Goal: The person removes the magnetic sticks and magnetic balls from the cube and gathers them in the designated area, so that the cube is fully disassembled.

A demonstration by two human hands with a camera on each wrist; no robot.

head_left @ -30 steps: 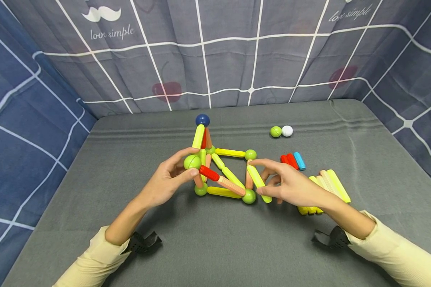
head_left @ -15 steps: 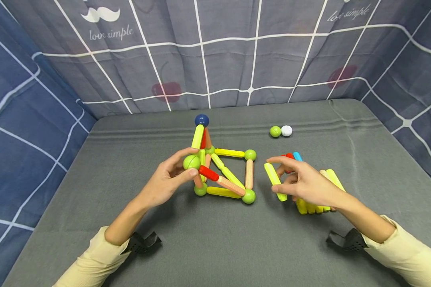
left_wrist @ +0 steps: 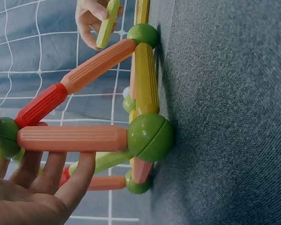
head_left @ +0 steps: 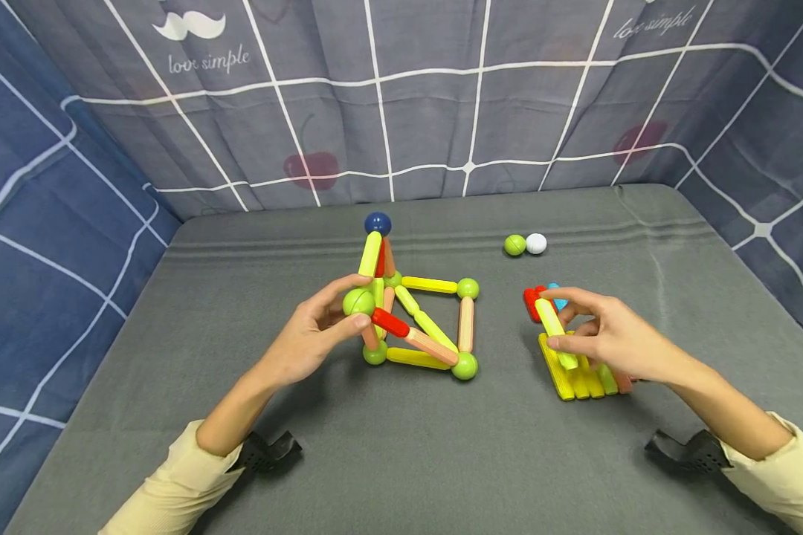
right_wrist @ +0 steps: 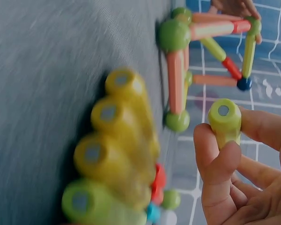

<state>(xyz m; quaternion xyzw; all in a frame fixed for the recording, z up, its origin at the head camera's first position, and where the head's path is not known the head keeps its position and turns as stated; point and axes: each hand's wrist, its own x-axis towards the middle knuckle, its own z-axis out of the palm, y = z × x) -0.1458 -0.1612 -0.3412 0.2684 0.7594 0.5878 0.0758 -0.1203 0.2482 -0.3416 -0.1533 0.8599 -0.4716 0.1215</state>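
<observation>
My left hand [head_left: 311,338] pinches a green ball [head_left: 358,302], the raised front corner of a frame of magnetic sticks and balls. A red stick [head_left: 391,322] and an orange stick [head_left: 431,346] slope down from it to a low green ball [head_left: 465,365]. The frame's dark blue ball [head_left: 378,224] tops its far side. Off to the right, my right hand [head_left: 616,338] pinches a lime-green stick [head_left: 554,331] between thumb and fingertips. That stick, whose grey end shows in the right wrist view, is above a row of yellow sticks [head_left: 562,375], partly hidden by the hand.
A loose green ball [head_left: 514,244] and a white ball [head_left: 536,243] sit side by side at the back right. Short red sticks [head_left: 531,306] and a blue piece [head_left: 559,303] lie just beyond the right hand. Checked cloth [head_left: 428,119] walls the back and sides.
My right hand has carried the lime-green stick rightward, away from the frame to above the yellow sticks. My left hand stays at its green ball, and the frame has not moved.
</observation>
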